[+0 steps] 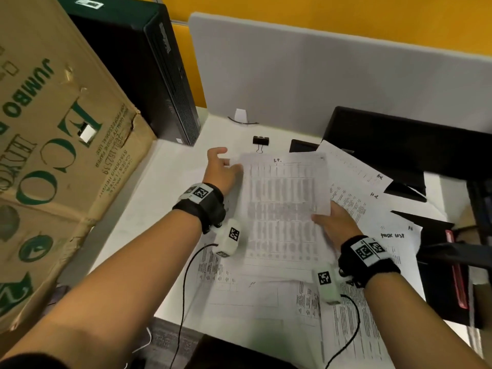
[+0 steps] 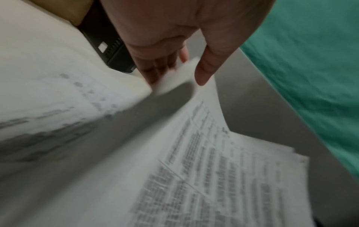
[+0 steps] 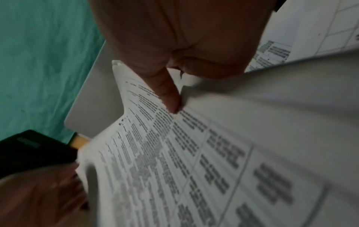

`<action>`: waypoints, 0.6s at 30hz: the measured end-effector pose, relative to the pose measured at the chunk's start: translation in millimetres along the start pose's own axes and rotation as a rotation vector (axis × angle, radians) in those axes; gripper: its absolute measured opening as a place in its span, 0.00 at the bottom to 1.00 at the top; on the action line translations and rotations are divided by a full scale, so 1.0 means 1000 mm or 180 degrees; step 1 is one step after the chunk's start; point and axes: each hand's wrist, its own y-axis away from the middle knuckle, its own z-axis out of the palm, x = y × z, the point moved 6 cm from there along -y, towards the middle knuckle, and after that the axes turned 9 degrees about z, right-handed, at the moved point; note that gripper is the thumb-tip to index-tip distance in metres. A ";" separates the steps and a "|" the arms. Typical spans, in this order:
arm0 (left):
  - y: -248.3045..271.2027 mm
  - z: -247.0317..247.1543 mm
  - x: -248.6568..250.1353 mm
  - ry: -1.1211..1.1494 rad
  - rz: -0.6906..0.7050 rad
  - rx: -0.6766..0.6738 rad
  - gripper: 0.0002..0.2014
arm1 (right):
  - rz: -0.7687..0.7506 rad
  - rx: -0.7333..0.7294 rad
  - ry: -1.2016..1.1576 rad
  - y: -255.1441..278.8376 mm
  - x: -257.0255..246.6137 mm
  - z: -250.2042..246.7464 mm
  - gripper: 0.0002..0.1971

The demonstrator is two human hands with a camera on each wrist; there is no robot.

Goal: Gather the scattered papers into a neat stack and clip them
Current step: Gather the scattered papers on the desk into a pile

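Lifted off the white desk (image 1: pixel 170 166) is a bundle of printed sheets (image 1: pixel 282 203) that both hands hold. My left hand (image 1: pixel 229 162) pinches its far left corner; the left wrist view shows the sheets' corner (image 2: pixel 180 76) between thumb and fingers (image 2: pixel 155 72). My right hand (image 1: pixel 322 213) grips the right edge, with its thumb (image 3: pixel 169 95) pressed on the printed sheets (image 3: pixel 194 169). More loose papers (image 1: pixel 372 209) lie fanned out to the right and below. A black binder clip (image 1: pixel 261 141) sits on the desk just beyond the sheets, untouched.
A large cardboard box (image 1: pixel 53 155) crowds the left side, with a black computer tower (image 1: pixel 149 75) behind it. A grey partition (image 1: pixel 319 75) closes the back. Black equipment (image 1: pixel 399 145) and a dark tray (image 1: pixel 447 262) stand at the right. The desk's front edge (image 1: pixel 186 323) is near.
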 end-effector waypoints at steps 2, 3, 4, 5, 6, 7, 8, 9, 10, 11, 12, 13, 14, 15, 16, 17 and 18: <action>0.003 0.002 -0.022 -0.0451 -0.0107 -0.0158 0.18 | 0.0100 0.0303 -0.0205 -0.007 0.004 -0.020 0.16; 0.006 0.004 -0.035 -0.0886 -0.0157 -0.0345 0.15 | 0.0178 0.0416 -0.0309 -0.011 0.006 -0.031 0.16; 0.012 0.007 -0.048 -0.1332 -0.0225 -0.0575 0.14 | 0.0240 0.0525 -0.0388 -0.018 0.009 -0.041 0.17; 0.018 0.012 -0.059 -0.1715 -0.0253 -0.0804 0.15 | 0.0271 0.0617 -0.0487 -0.021 0.011 -0.050 0.17; 0.025 0.018 -0.068 -0.2011 -0.0242 -0.0982 0.19 | 0.0273 0.0724 -0.0602 -0.031 0.019 -0.063 0.17; 0.031 0.024 -0.074 -0.2235 -0.0197 -0.1078 0.24 | 0.0268 0.0818 -0.0760 -0.035 0.023 -0.073 0.18; 0.036 0.029 -0.076 -0.2387 -0.0131 -0.1073 0.29 | 0.0323 0.0868 -0.0793 -0.038 0.027 -0.082 0.19; 0.038 0.033 -0.079 -0.2469 -0.0062 -0.1030 0.33 | 0.0362 0.0890 -0.0847 -0.037 0.028 -0.087 0.19; 0.041 0.035 -0.080 -0.2534 0.0002 -0.0993 0.36 | 0.0356 0.0916 -0.0840 -0.034 0.026 -0.092 0.20; 0.042 0.037 -0.081 -0.2566 0.0025 -0.0973 0.39 | 0.0385 0.0955 -0.0925 -0.028 0.024 -0.094 0.20; 0.042 0.038 -0.082 -0.2567 0.0035 -0.0980 0.41 | 0.0433 0.0984 -0.1035 -0.024 0.024 -0.096 0.21; 0.042 0.039 -0.083 -0.2561 0.0053 -0.0987 0.42 | 0.0468 0.0991 -0.1147 -0.020 0.024 -0.097 0.21; 0.041 0.040 -0.083 -0.2556 0.0047 -0.1016 0.41 | 0.0494 0.1006 -0.1157 -0.019 0.025 -0.098 0.21; 0.041 0.040 -0.082 -0.2564 0.0004 -0.1055 0.39 | 0.0498 0.0982 -0.1188 -0.016 0.026 -0.098 0.21; 0.041 0.041 -0.080 -0.2570 -0.0018 -0.1082 0.36 | 0.0490 0.0993 -0.1232 -0.016 0.027 -0.099 0.22; 0.040 0.041 -0.080 -0.2633 0.0019 -0.1106 0.31 | 0.0492 0.0983 -0.1295 -0.016 0.028 -0.101 0.22; 0.040 0.043 -0.077 -0.2727 0.0090 -0.1154 0.26 | 0.0507 0.0999 -0.1336 -0.016 0.029 -0.102 0.22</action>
